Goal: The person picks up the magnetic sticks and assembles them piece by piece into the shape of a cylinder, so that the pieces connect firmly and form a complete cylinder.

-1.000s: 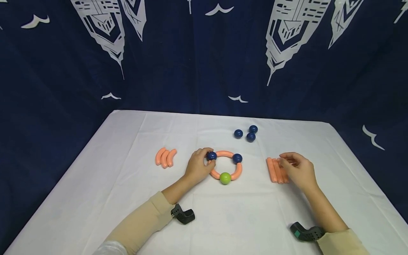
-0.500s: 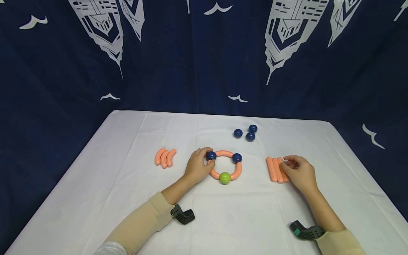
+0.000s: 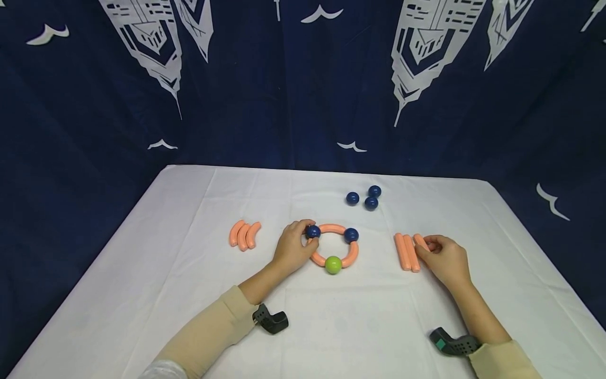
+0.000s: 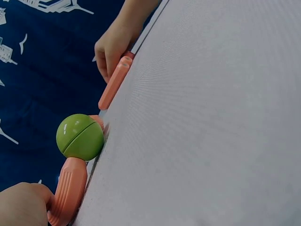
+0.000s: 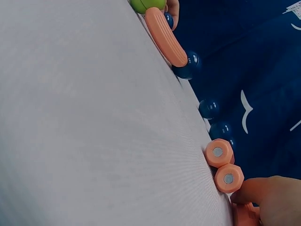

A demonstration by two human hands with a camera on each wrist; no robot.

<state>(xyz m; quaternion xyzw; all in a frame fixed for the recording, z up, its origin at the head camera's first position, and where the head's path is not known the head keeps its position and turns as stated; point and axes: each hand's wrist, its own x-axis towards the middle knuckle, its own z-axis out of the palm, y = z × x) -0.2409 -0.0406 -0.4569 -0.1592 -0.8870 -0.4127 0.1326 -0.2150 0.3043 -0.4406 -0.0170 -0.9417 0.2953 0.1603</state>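
A ring of curved orange magnetic rods point(image 3: 333, 228) joined by two blue balls point(image 3: 351, 235) and a green ball point(image 3: 333, 265) lies mid-table. My left hand point(image 3: 290, 247) grips the ring's left blue ball point(image 3: 313, 232) between thumb and fingers; its thumb is by the adjoining curved rod point(image 4: 69, 193). On the right, my right hand point(image 3: 447, 261) pinches a straight orange magnetic rod point(image 3: 420, 241), partly hidden by the fingers. Just left of it two more straight rods point(image 3: 406, 253) lie side by side, with silvery discs in their ends in the right wrist view.
Three loose blue balls point(image 3: 371, 203) lie behind the ring, toward the table's far edge. Left of my left hand are three curved orange rods point(image 3: 243, 235) in a row. A white cloth point(image 3: 341, 326) covers the table, and a dark blue printed curtain point(image 3: 265, 95) hangs behind it.
My right hand has shifted slightly right and nearer, and the rightmost straight rod has come apart from the other two. The left hand stays on the ring's blue ball.
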